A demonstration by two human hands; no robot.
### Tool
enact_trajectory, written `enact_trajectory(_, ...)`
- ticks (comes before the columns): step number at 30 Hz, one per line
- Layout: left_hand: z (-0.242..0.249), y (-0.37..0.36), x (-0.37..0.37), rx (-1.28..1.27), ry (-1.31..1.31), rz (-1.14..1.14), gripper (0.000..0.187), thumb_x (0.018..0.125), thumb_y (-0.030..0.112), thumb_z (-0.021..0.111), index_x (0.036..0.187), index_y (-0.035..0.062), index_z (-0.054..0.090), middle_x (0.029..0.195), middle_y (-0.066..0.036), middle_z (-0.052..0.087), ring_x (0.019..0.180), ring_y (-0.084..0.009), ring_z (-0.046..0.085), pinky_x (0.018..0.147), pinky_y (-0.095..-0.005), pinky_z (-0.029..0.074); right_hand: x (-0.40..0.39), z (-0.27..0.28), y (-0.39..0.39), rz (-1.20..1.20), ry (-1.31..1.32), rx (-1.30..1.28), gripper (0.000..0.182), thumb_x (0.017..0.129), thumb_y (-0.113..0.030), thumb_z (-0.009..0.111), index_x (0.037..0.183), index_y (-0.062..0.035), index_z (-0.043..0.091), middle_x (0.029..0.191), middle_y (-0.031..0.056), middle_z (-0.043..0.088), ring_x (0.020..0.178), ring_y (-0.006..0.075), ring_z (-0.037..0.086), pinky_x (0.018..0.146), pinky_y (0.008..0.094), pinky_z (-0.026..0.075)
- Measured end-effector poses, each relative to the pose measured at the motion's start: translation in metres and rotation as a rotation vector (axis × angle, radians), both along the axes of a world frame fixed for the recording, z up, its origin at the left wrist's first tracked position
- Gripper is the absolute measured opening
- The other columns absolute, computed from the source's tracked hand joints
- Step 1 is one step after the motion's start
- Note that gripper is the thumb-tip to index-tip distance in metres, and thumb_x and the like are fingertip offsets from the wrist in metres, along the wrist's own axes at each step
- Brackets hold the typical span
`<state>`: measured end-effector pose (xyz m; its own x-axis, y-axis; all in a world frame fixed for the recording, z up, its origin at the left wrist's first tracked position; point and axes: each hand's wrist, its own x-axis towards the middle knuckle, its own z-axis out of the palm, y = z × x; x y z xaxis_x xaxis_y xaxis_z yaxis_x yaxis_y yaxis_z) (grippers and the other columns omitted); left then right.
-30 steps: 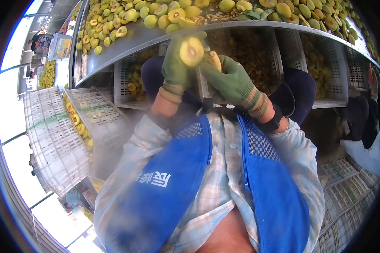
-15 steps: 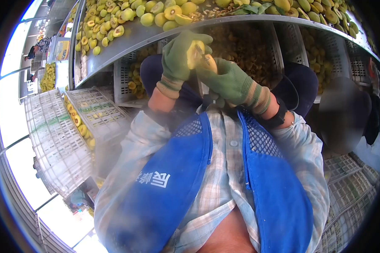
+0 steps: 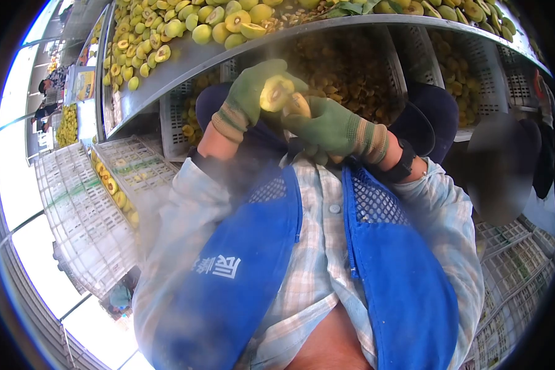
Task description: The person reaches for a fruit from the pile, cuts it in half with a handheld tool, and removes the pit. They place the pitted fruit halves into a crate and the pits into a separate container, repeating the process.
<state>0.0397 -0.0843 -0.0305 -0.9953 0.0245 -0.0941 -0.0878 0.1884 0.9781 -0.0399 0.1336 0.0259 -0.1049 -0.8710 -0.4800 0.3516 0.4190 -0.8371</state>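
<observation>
My left hand (image 3: 251, 92), in a green knit glove, is closed around a cut yellow-green fruit (image 3: 274, 92). The fruit's pale cut face, with a brownish centre, is turned up toward me. Close against it is my right hand (image 3: 327, 128), gloved alike, its fingers wrapped round a wooden-handled tool (image 3: 297, 105). The rounded tan front of the tool points at the fruit; its working tip does not show. Both hands are over my lap, below the edge of the metal table (image 3: 194, 61).
Whole and halved fruit (image 3: 145, 46) lie heaped on the table, with loose pits and green leaves (image 3: 354, 8). Beneath it stand plastic crates, one with brownish pieces (image 3: 345, 71). Stacked white crates (image 3: 83, 213) are at my left, more crates (image 3: 515, 265) at right. People (image 3: 46, 83) are far left.
Both hands have come slightly down toward my body. The fruit's cut face has turned more toward me, and the dark tip seen between fruit and tool no longer shows.
</observation>
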Motion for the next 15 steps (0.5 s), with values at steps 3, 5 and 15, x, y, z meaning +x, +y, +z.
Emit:
enact_trajectory(3,0.009,0.007,-0.003,-0.026,-0.076,0.062,0.041,0.102,0.032,0.043,0.125,-0.0002,0.057,0.113,-0.026,0.065,0.102,-0.0325,0.067,0.091,-0.0379,0.054,0.001,-0.005,-0.002,-0.027,-0.007,0.035,0.037,0.092,-0.030,0.055,0.113,0.0000,0.055,0.068,0.0082,0.063,0.053,0.0150,0.062,0.046,0.0282,0.050)
enact_trajectory(5,0.013,0.019,-0.006,0.210,-0.160,0.190,0.052,0.103,0.038,0.041,0.124,-0.0068,0.056,0.114,-0.025,0.065,0.102,-0.0292,0.066,0.090,-0.0358,0.054,0.008,-0.016,-0.004,-0.134,-0.007,-0.045,0.034,0.093,-0.030,0.054,0.111,-0.0007,0.055,0.068,0.0072,0.062,0.052,0.0144,0.061,0.045,0.0283,0.050)
enact_trajectory(15,0.029,0.052,0.006,-0.093,0.311,0.358,0.046,0.105,0.030,0.036,0.121,-0.0084,0.055,0.113,-0.021,0.065,0.099,-0.0266,0.068,0.087,-0.0349,0.055,0.011,-0.003,-0.008,-0.080,-0.191,-0.019,0.033,0.095,-0.033,0.053,0.105,-0.0019,0.056,0.066,0.0051,0.061,0.049,0.0136,0.060,0.045,0.0283,0.050)
